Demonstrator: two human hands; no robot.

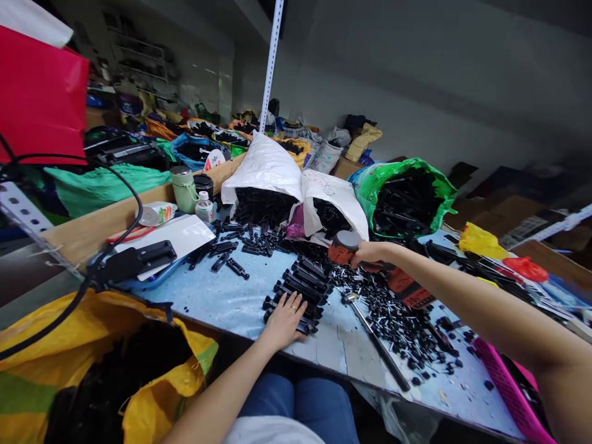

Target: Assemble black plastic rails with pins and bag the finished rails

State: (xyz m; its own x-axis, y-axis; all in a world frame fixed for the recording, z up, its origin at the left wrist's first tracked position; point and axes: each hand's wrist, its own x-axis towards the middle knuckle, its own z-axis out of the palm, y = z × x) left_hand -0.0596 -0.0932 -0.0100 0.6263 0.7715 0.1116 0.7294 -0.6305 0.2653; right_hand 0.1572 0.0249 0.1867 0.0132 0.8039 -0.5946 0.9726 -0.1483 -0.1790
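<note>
My left hand (pixel 285 319) lies flat with its fingers stretched over the near end of a row of black plastic parts (pixel 306 279), which sit side by side on the light-blue tabletop (pixel 213 296). Wrapped round the handle of a red and black cordless drill (pixel 341 253) is my right hand (pixel 369 251). The drill is at the far right of the row, its tip hidden from view. Below it spreads a heap of small screws and black bits (pixel 386 320). A hammer (pixel 377 342) with a dark grip lies between the row and the heap.
Two white sacks (pixel 268 163) and a green bag (pixel 409 169) of black parts stand at the back. Loose black parts (pixel 238 268) lie left. A green cup (pixel 184 188), small bottle (pixel 204 206) and blue tray (pixel 157 280) are farther left; a pink basket (pixel 504 385) is right.
</note>
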